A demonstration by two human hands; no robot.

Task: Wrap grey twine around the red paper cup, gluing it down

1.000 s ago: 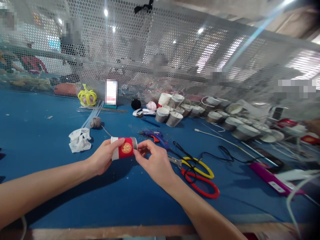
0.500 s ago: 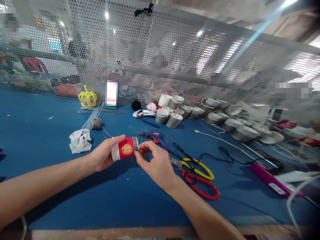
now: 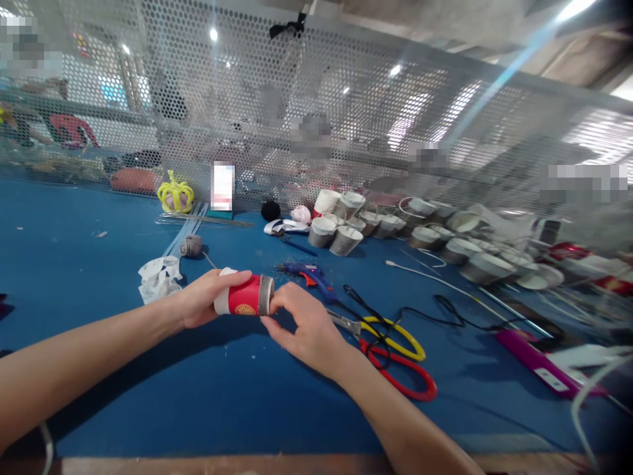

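Lying sideways above the table, a red and white paper cup has a gold emblem low on its visible side and a grey yarn band round its rim. My left hand is wrapped round the white base end, thumb on top. At the cup's mouth, my right hand pinches the rim, its fingers partly inside and the thumb below. A strand runs from the cup to a small ball of grey yarn behind it. The blue glue gun lies just beyond my right hand.
Scissors with red and yellow handles lie right of my right hand, tangled with a black cord. Grey-covered cups cluster along the mesh partition. A purple power strip lies at right, crumpled white material at left.
The cup has rolled in my hands, so its gold emblem now sits lower and is partly out of sight. My right fingers reach a little further into its mouth.
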